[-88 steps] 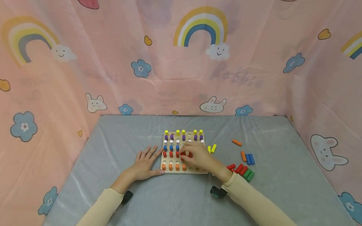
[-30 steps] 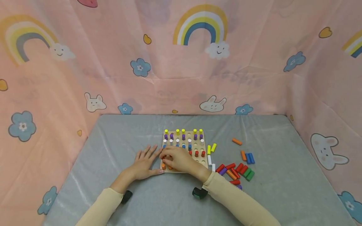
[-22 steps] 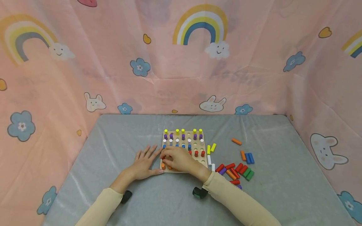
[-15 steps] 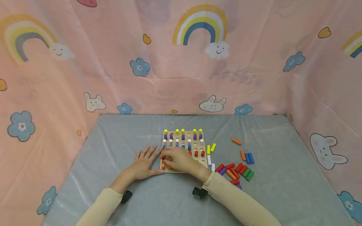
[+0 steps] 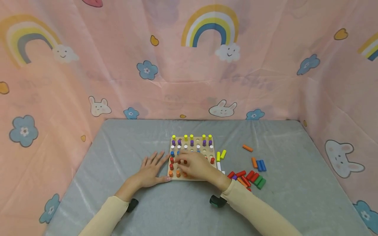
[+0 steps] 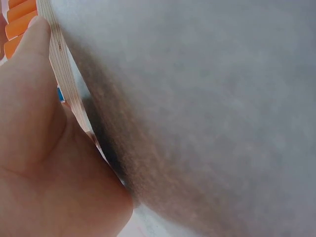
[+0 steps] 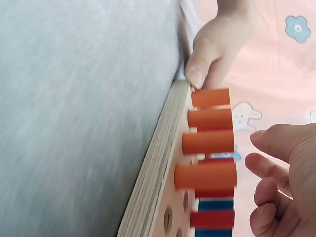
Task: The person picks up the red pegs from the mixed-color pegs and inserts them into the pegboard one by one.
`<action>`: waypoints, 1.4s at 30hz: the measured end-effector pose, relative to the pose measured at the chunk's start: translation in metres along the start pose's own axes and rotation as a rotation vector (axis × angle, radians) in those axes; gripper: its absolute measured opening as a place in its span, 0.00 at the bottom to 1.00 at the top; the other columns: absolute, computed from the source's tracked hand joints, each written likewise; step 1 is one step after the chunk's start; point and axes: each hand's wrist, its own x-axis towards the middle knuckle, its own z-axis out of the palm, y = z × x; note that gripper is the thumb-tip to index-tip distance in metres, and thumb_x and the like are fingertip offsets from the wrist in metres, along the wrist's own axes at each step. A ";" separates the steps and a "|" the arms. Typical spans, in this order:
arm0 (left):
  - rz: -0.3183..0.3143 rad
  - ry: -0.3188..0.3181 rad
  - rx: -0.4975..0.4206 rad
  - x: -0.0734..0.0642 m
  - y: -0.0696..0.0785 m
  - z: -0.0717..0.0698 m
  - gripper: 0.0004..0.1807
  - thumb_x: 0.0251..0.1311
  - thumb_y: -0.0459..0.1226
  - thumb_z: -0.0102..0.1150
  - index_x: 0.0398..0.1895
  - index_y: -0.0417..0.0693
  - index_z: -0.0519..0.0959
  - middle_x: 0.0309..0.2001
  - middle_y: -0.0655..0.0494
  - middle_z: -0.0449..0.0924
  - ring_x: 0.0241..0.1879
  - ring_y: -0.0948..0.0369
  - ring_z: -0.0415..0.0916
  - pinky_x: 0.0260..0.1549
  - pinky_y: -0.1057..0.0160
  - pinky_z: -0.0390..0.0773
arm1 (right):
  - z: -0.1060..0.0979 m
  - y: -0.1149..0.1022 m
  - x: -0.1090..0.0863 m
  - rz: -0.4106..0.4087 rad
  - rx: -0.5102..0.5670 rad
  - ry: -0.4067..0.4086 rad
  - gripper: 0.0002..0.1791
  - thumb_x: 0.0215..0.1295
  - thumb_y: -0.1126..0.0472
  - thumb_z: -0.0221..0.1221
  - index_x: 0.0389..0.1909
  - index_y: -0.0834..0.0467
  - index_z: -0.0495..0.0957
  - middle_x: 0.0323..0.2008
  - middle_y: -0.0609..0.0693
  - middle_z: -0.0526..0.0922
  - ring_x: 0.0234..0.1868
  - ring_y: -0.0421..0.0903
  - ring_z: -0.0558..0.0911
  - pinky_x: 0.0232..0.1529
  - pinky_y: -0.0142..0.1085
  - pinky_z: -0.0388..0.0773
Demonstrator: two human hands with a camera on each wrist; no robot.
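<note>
My left hand [image 5: 151, 171] lies spread on the grey cloth, its thumb and fingertips at the left edge of the wooden pegboard [image 5: 193, 179]. The right hand [image 5: 196, 164] hovers over the board's left and middle part, hiding some of its pegs. In the right wrist view, its thumb [image 7: 271, 140] and fingers stand apart with nothing between them. A red peg [image 5: 171, 167] stands in the leftmost hole between the red row and the orange pegs [image 7: 210, 118]. Behind are rows of blue, white, purple and yellow pegs [image 5: 185, 137].
Loose pegs lie to the right of the board: yellow [image 5: 223, 154], white [image 5: 219, 166], red [image 5: 241, 173], green [image 5: 261, 183], blue [image 5: 261, 165] and orange [image 5: 247, 148], with a bit of purple. A pink printed curtain [image 5: 189, 85] stands behind the table.
The right hand first went left across the board to its left end, then drew back a little to the right. A red peg now stands in a formerly vacant hole there. The left hand stayed put.
</note>
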 end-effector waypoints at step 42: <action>-0.028 -0.031 0.011 0.002 0.001 0.000 0.53 0.58 0.69 0.54 0.81 0.64 0.43 0.82 0.50 0.38 0.80 0.43 0.34 0.72 0.30 0.37 | -0.081 0.105 -0.143 0.322 -0.142 0.099 0.11 0.58 0.61 0.70 0.42 0.54 0.85 0.43 0.48 0.87 0.39 0.44 0.83 0.43 0.42 0.81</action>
